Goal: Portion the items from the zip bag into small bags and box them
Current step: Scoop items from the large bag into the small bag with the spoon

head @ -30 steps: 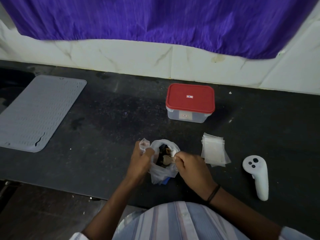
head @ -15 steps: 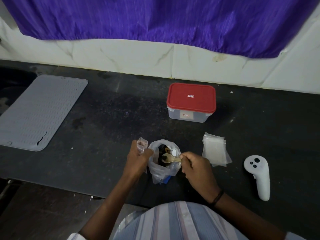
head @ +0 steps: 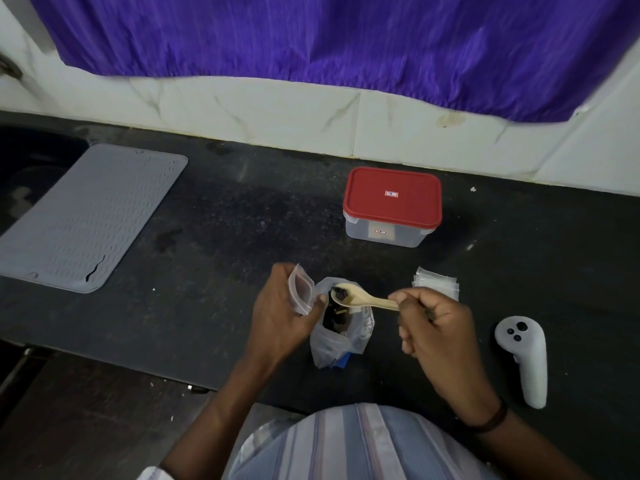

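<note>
Right hand [head: 433,327] pinching pale wooden spoon [head: 363,298], loaded, above open clear zip bag [head: 341,336]; left hand [head: 280,315] gripping small clear pouch [head: 301,294]; tip slowly into its held-open mouth.

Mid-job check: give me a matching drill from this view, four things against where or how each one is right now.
1 spoon
2 small bag
3 box
4 spare bags

A lidded, far side of the counter
B held open by the left hand
C stacked on the counter beyond the right hand
D loaded, above the zip bag

Pairs: 1-D, 2-B, 3-A, 4-C
</note>
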The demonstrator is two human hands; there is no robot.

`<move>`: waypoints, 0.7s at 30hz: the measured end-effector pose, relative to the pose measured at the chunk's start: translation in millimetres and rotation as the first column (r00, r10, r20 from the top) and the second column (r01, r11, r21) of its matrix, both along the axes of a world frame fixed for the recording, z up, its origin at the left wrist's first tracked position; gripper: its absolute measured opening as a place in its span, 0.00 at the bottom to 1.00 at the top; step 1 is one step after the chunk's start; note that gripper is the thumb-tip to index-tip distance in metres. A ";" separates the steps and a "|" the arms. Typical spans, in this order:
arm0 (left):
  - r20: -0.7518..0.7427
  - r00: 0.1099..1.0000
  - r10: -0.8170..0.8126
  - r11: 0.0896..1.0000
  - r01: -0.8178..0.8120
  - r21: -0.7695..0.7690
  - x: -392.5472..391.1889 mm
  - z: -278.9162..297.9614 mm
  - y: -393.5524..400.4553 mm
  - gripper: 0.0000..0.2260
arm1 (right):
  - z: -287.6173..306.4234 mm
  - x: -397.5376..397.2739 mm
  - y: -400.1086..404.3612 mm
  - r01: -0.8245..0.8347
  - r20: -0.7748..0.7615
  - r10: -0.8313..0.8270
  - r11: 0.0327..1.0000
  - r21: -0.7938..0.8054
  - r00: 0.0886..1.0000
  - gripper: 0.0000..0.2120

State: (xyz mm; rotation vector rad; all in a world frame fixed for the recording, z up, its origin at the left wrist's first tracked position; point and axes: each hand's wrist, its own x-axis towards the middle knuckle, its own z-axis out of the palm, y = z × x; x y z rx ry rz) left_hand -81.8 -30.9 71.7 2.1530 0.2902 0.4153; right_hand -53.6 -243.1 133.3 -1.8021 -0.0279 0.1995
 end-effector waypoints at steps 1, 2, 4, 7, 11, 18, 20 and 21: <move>0.015 1.000 -0.021 1.000 0.021 0.018 -0.2 0.0 -0.9 0.18 | 7.4 0.7 2.9 -0.016 0.017 0.016 1.000 0.022 1.000 0.09; 0.034 0.999 -0.041 0.999 0.040 0.037 0.0 -0.5 -1.9 0.18 | 12.6 1.5 5.9 -0.039 0.040 0.038 0.999 0.030 0.999 0.09; 0.077 0.995 -0.068 0.996 0.062 0.069 0.2 -1.0 -4.6 0.20 | 18.6 4.2 13.0 -0.092 0.145 0.098 0.995 -0.048 0.985 0.08; 0.121 0.988 -0.094 0.989 0.079 0.129 1.9 1.3 -10.0 0.24 | 19.4 7.7 22.0 -0.149 0.382 0.263 0.942 -0.301 0.886 0.09; 0.117 0.988 -0.097 0.983 0.076 0.169 4.5 -0.7 -13.4 0.15 | 18.8 11.3 34.3 -0.160 0.535 0.567 0.765 -0.624 0.626 0.06; 0.126 0.989 -0.071 0.996 0.063 0.062 2.7 -4.5 -12.6 0.14 | 25.1 14.7 25.0 0.048 0.553 0.767 0.571 -0.820 0.324 0.13; 0.080 0.997 -0.015 1.000 0.013 0.016 2.4 -5.6 -10.4 0.15 | 20.3 16.7 17.2 0.079 0.639 0.682 0.659 -0.748 0.357 0.11; 0.057 0.998 0.016 1.000 -0.016 -0.002 2.2 -5.2 -9.4 0.16 | 16.4 17.4 12.8 0.073 0.673 0.610 0.716 -0.694 0.419 0.11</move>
